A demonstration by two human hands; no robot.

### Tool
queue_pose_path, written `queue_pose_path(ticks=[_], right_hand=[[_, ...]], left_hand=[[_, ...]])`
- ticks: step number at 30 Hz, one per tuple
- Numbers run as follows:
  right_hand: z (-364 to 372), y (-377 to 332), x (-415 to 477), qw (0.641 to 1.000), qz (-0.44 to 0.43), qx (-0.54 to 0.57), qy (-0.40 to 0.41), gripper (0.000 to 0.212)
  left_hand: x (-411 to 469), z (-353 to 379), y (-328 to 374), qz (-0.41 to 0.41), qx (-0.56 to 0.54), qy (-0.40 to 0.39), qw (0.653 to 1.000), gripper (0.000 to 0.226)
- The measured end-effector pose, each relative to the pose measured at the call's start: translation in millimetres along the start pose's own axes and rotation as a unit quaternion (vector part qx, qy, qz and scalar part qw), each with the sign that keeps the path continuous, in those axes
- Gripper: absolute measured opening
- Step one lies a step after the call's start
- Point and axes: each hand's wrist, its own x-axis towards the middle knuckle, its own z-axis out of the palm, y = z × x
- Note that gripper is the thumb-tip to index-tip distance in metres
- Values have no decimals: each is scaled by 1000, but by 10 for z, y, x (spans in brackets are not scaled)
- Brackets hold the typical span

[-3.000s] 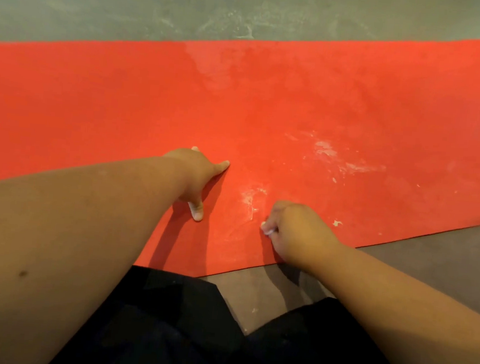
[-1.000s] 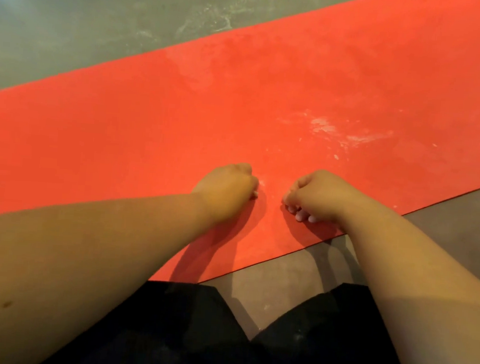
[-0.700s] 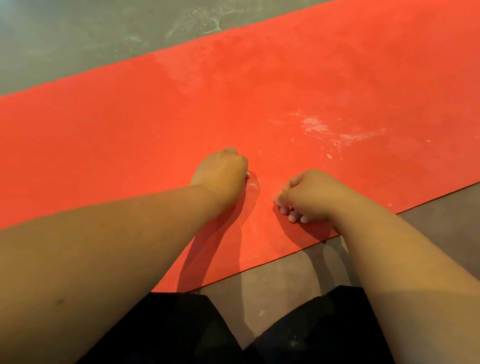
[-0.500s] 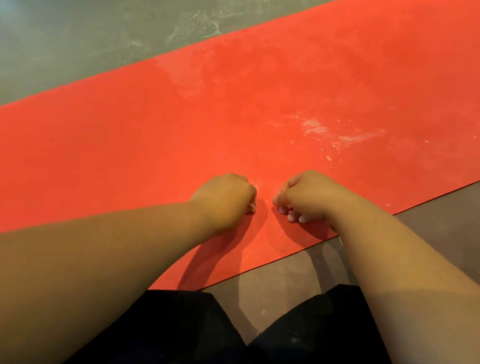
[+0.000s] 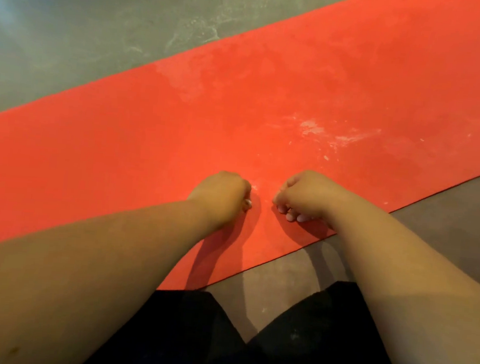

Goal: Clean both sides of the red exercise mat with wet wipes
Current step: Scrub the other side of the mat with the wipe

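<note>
The red exercise mat (image 5: 115, 143) lies flat on the floor and runs diagonally from lower left to upper right. My left hand (image 5: 220, 197) rests on it near its front edge, fingers curled under into a fist. A short gap to the right, my right hand (image 5: 303, 197) is curled the same way, its pale fingernails against the mat. No wet wipe shows in either hand. A faint white smear (image 5: 255, 187) sits between the two fists. A larger patch of white residue (image 5: 320, 130) lies farther back on the right.
Grey concrete floor (image 5: 72, 30) with pale scuff marks lies beyond the mat, and more floor (image 5: 445, 221) shows in front of it on the right. My knees in black clothing (image 5: 248, 349) are at the bottom, just short of the mat's front edge.
Three seconds ago my left hand had a finger and the thumb stretched out; now it is curled. Since a second ago both fists have made small back-and-forth shifts around the smear.
</note>
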Motion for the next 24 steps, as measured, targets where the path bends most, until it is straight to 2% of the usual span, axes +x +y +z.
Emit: queue_pose_path(ticks=[6, 9, 12, 15, 17, 19, 20, 21, 22, 23, 24], right_hand=[[-23, 44, -56, 1000, -4, 9, 1, 14], [-29, 11, -67, 1000, -6, 7, 5, 15], [14, -32, -104, 999, -27, 43, -11, 18], [104, -88, -198, 991, -87, 99, -27, 14], [200, -122, -279, 981, -133, 136, -21, 12], [276, -136, -311, 969, -157, 191, 14, 11], [303, -120, -292, 965, -164, 200, 47, 7], [311, -87, -264, 965, -166, 179, 95, 7], [302, -26, -217, 967, -164, 119, 155, 10], [286, 44, -159, 963, -158, 38, 215, 11], [273, 108, -114, 952, -147, -40, 264, 10]], left_hand=[[372, -100, -5, -85, -14, 51, 995, 24], [221, -137, -47, -90, -101, 34, 990, 15], [-64, -162, -41, -84, -208, -22, 974, 10], [-292, -188, -27, -114, -343, 8, 932, 8], [-370, -237, -23, -143, -452, 54, 879, 9], [-411, -309, -58, -148, -541, 62, 826, 13], [-422, -337, -96, -150, -563, 58, 811, 10], [-431, -360, -141, -155, -557, 53, 814, 10], [-425, -349, -222, -159, -497, 47, 852, 16], [-425, -325, -305, -157, -377, 31, 912, 27], [-434, -275, -368, -152, -251, 3, 956, 44]])
